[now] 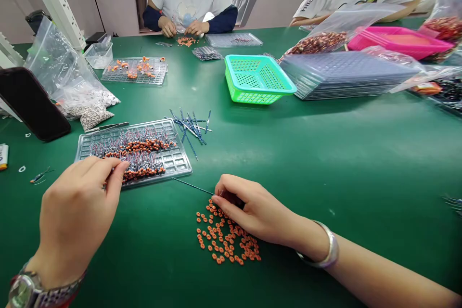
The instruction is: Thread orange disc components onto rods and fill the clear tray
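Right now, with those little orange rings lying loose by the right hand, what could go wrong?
The right hand is close beside the loose orange rings, so a sideways brush might scatter them. The thin dark strip it holds points toward the plastic tray and could catch there. The left hand is at the tray's crowded rows, so a bump might disarrange the wired pieces.

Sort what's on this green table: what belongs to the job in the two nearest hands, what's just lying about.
Seemingly in the job:
thin dark strip held by the right hand
small round orange pieces below that hand
clear plastic compartment tray of orange-tipped wired parts, at the left hand

Apparently just lying about:
black rectangular phone
rectangular green plastic basket
stacked clear plastic trays
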`<state>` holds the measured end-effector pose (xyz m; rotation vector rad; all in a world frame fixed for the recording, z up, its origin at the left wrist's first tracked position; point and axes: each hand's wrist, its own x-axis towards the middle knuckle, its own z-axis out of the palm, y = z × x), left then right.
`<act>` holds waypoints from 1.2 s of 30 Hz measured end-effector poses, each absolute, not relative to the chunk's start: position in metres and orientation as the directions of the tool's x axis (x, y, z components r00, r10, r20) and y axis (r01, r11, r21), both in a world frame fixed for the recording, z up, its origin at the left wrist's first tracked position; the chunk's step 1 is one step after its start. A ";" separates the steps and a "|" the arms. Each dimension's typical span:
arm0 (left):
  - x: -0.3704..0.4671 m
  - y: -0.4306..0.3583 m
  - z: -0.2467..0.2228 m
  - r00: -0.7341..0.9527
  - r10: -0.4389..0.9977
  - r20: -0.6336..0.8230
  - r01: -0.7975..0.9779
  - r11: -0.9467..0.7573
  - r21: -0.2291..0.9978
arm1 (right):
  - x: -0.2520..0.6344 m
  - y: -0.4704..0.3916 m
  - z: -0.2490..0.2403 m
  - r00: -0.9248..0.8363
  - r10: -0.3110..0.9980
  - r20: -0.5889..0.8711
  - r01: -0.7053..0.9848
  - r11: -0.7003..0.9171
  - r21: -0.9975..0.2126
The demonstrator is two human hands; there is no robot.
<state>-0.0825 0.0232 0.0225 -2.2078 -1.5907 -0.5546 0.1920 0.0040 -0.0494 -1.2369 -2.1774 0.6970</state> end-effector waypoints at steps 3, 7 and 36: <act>-0.082 0.024 0.023 0.283 0.812 0.510 0.954 -0.294 -0.060 | 0.191 0.004 -0.050 -0.436 0.877 0.203 0.603 0.452 -0.657; -0.083 0.023 0.023 0.277 0.811 0.516 0.955 -0.290 -0.059 | 0.191 0.004 -0.054 -0.421 0.879 0.222 0.605 0.455 -0.654; -0.082 0.020 0.024 0.289 0.800 0.525 0.951 -0.303 -0.060 | 0.188 0.003 -0.057 -0.399 0.888 0.227 0.585 0.437 -0.683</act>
